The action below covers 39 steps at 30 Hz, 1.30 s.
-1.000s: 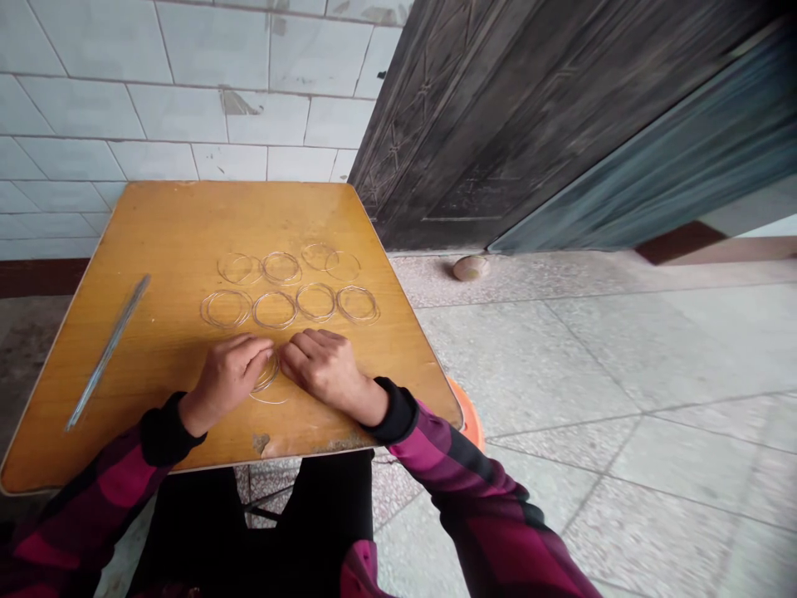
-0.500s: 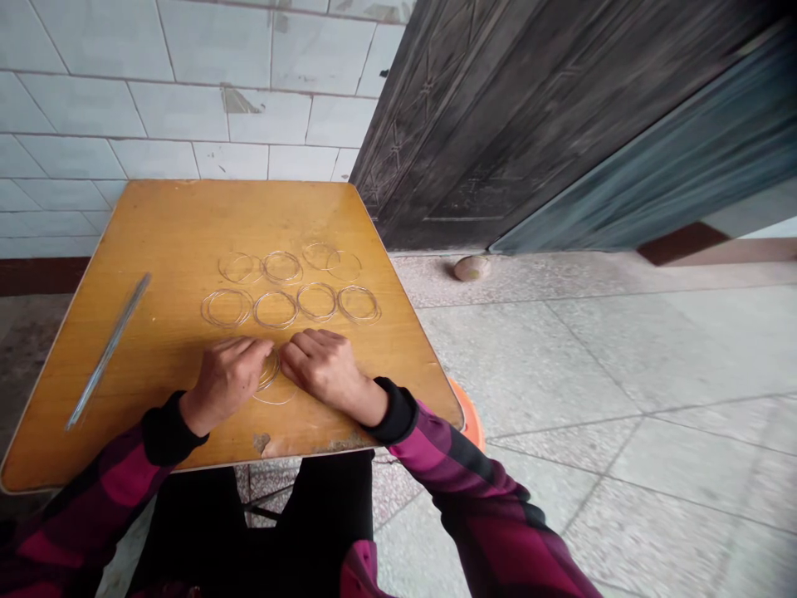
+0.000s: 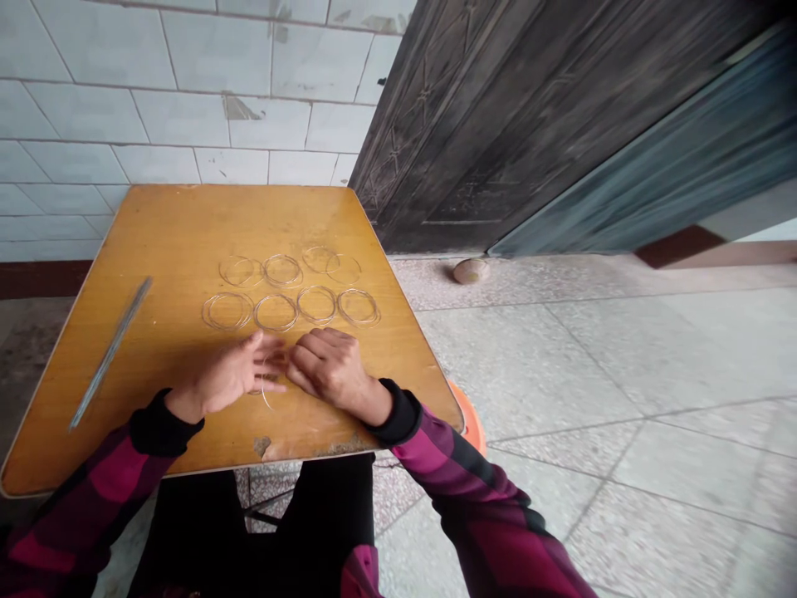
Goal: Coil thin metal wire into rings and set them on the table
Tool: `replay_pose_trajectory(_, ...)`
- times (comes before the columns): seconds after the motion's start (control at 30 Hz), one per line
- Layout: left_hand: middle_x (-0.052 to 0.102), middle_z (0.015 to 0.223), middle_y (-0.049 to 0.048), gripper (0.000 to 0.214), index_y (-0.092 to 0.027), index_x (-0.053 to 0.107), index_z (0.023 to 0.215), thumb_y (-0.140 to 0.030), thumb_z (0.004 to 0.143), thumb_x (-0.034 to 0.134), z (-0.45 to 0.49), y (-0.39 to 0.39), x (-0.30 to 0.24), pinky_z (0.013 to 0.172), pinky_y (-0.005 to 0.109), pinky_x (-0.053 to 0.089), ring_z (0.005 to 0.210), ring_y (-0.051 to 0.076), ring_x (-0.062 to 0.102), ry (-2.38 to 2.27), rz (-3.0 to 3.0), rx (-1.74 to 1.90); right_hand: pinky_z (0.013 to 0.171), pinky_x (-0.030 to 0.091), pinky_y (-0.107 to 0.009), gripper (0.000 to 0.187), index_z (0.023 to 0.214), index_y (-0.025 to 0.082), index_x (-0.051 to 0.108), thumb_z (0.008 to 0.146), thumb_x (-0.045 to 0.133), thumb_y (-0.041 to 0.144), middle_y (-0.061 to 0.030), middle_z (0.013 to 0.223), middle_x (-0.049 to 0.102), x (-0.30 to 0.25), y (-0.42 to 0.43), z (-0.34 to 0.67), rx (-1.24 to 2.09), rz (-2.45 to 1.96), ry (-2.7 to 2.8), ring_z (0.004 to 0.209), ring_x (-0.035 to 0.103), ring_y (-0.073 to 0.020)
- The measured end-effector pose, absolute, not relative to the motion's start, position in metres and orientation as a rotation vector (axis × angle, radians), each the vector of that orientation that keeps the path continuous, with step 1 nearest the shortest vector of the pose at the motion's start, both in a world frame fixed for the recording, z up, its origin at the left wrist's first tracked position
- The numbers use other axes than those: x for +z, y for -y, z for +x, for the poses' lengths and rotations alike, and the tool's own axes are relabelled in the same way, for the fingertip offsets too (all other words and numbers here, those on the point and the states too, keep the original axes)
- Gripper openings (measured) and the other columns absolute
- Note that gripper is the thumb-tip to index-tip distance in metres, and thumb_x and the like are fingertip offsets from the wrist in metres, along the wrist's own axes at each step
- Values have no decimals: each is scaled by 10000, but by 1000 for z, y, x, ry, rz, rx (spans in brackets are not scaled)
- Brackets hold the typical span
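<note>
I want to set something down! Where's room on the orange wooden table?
Bare wood lies beyond the thin coppery wire rings, by the far edge, and between them and the long grey metal rod. It's crowded where the left hand and right hand meet.

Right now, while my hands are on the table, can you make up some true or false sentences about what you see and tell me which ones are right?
1. Wire rings lie in two rows on the wooden table. True.
2. The left hand holds a hammer. False: it has its fingers spread, next to a thin wire loop.
3. The right hand rests on the table beside that loop. True.
4. A bundle of straight wires lies on the table's left side. True.
5. An orange bowl sits on top of the table. False: only an orange rim shows, past the table's right edge and lower down.
</note>
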<state>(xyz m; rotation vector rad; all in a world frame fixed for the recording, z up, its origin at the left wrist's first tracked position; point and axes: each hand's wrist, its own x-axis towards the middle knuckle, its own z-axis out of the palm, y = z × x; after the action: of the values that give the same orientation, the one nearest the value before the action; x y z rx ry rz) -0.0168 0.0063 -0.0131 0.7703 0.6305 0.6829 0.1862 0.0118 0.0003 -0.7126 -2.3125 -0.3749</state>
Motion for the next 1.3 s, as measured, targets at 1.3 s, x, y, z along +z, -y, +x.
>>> replay_pose_trajectory(1.3, 669, 1062, 119, 434, -168, 682, 1037, -545, 825, 647, -20, -4, -5, 793, 339, 513, 944, 225, 636, -819, 991, 880, 563, 265, -269, 265, 708, 173, 612, 925, 461, 195, -11, 668, 576, 12, -42, 249, -142, -1087, 2507, 611, 487, -118)
